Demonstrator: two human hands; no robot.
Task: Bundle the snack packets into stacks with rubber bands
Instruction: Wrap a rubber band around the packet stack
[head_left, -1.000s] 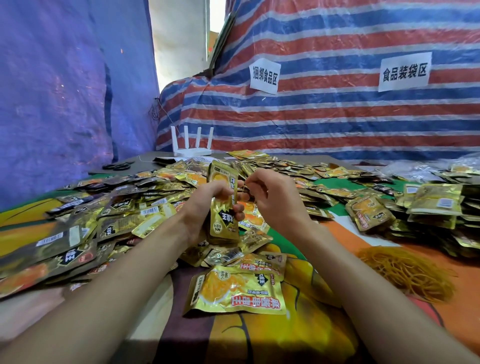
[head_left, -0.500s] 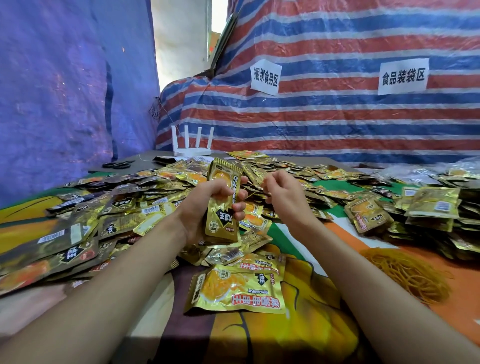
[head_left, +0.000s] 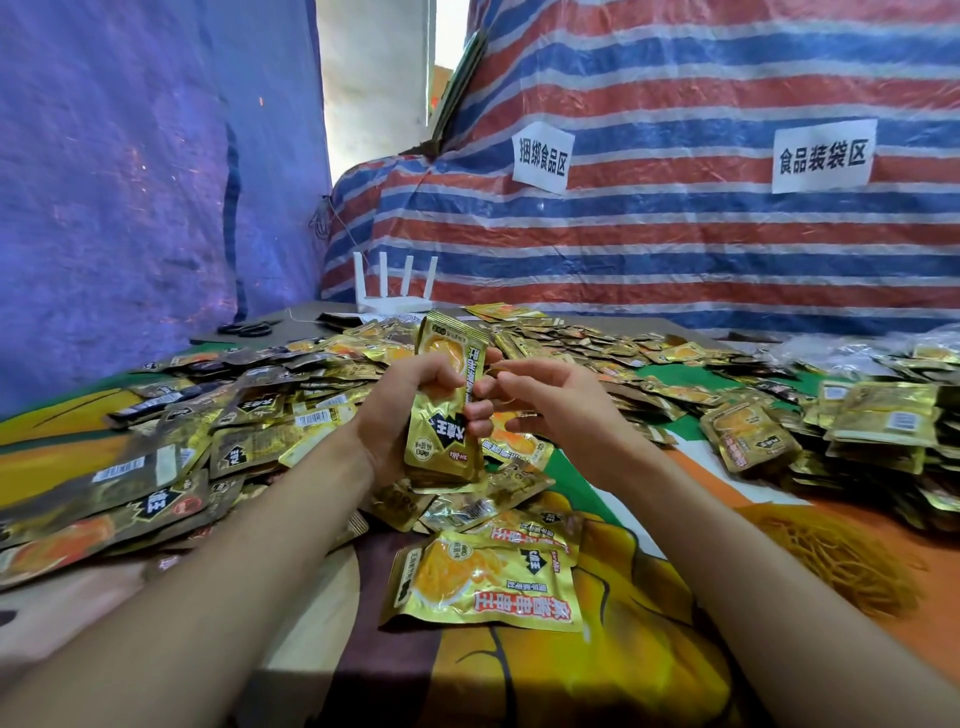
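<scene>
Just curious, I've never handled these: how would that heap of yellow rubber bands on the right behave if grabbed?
The rubber bands look thin and tangled, so a pinch would probably lift several at once. The heap lies low and loose, so it is likely light and floppy, and would spread rather than roll if pushed.

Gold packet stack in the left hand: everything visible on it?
The stack of gold foil snack packets stands roughly upright above the loose packets. Shiny crinkled front: yellow food picture up top, black jagged logo lower. The left hand grips its middle, fingers curled round it; curled fingers of the right hand touch its right edge. Whether it is bound yet cannot be told.
</scene>
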